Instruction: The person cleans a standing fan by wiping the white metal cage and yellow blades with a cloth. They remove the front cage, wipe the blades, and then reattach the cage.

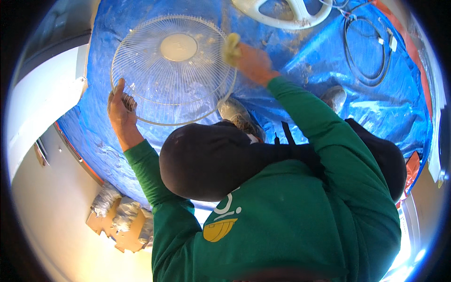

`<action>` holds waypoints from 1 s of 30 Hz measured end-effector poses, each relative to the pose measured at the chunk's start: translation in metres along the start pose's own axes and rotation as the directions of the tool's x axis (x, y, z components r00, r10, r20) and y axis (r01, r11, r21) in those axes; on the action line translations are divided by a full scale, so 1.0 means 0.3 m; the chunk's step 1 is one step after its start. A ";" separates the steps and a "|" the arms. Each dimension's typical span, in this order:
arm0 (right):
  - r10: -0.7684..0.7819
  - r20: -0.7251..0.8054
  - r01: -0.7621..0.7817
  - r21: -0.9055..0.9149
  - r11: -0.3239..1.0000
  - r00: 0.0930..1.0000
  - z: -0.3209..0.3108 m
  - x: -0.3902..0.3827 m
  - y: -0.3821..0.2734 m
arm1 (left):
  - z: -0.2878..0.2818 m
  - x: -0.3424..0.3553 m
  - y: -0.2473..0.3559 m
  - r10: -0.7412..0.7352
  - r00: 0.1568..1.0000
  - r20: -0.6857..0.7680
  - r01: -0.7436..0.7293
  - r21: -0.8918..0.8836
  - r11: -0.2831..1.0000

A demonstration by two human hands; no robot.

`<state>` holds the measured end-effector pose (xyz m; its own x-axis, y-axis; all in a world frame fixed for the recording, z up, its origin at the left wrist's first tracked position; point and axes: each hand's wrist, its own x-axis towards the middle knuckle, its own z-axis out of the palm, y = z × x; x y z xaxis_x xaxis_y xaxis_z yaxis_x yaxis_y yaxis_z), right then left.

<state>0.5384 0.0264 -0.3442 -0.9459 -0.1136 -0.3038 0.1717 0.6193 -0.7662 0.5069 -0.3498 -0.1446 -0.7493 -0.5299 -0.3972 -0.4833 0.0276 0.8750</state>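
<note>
A round white wire fan grille [179,48] with a solid disc at its centre is held up in front of me over a blue tarp. My left hand [122,107] grips its lower left rim, thumb up and fingers curled around the wires. At the right rim, my right hand [254,62] pinches a crumpled yellowish cloth [231,50]. The cloth is against or very close to the grille's edge; whether it touches I cannot tell.
The blue tarp [300,61] spreads under my shoes. A white fan base [282,16] lies at the top, beside a coiled dark cable [371,77] with a tag. At the lower left, wrapped bundles [126,214] rest on cardboard. A white panel [47,101] stands at left.
</note>
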 end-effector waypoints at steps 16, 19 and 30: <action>0.057 -0.101 0.111 0.970 -0.218 0.993 -0.499 0.313 -0.002 | 0.325 -0.016 0.367 0.598 0.703 0.384 -0.710 0.332 0.621; 0.200 -0.061 0.110 0.964 -0.241 0.978 -0.546 0.302 0.058 | 0.367 -0.035 0.398 0.759 0.413 0.503 -0.684 0.722 -0.107; 0.182 -0.002 -0.017 0.994 0.105 0.983 -0.522 0.158 0.266 | 0.430 0.041 0.622 0.718 0.175 0.674 -0.813 0.510 -0.280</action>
<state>0.4641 0.1920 -0.3311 -0.8996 0.0025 -0.4368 0.3080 -0.7053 -0.6385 0.3492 -0.2419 -0.0218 -0.7832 0.4982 0.3721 0.5141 0.8554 -0.0632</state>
